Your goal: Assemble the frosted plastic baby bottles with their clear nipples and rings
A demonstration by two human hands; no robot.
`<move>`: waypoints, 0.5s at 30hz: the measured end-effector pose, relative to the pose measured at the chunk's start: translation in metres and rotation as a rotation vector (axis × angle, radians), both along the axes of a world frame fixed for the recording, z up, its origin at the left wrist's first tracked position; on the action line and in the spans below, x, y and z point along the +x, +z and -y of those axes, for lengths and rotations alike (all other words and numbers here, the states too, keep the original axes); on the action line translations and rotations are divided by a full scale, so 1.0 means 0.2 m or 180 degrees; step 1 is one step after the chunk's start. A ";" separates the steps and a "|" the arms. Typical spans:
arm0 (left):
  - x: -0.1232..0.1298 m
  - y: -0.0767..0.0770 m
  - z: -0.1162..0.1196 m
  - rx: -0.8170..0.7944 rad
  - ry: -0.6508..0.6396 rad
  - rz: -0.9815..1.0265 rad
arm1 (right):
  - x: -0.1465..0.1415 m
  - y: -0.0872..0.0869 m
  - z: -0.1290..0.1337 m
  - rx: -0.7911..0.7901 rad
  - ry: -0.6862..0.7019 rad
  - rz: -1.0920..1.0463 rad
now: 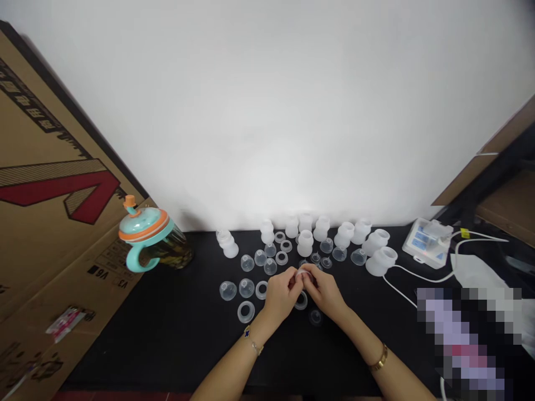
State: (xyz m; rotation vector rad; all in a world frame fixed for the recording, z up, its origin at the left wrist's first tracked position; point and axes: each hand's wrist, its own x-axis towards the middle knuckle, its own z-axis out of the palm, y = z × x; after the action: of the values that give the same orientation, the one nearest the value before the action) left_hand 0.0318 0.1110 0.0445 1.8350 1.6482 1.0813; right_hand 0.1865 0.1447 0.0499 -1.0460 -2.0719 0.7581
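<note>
Cup (159, 238) at 9 o'clock from L hand (281, 291) + R hand (327, 291), white pot (305, 244) at 12; both hands pinch a pale pc (301, 272) btwn them. Looks light, prob. soft, maybe slippery, not fragile; I'd grip its edge.

This looks like an improvised workbench for small parts, in a home or a little workshop; which of the 2 cannot be told. The bench shows in the many alike plastic pieces: white necked cups (381, 262), clear domes (247, 288) and flat rings (246, 318), set out in loose groups on a black tabletop (167, 334). The makeshift side shows in a plain white wall (267, 111) behind, a printed cardboard carton (92, 245) at the left, a power strip (424, 243) at the right and a lidded drinking jug (152, 236).
</note>
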 end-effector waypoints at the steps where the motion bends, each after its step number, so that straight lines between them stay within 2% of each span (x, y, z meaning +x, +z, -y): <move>1: 0.00 0.00 0.00 -0.0005 0.0000 0.0003 | 0.00 0.00 0.00 -0.0013 -0.0002 0.0002; 15: 0.00 0.01 0.00 -0.0011 0.0001 0.0010 | 0.00 0.00 -0.01 0.0015 0.0019 0.0033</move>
State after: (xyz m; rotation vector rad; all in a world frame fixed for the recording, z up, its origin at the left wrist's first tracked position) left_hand 0.0316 0.1117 0.0463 1.8301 1.6476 1.0804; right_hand 0.1868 0.1463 0.0496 -1.0437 -2.0855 0.7518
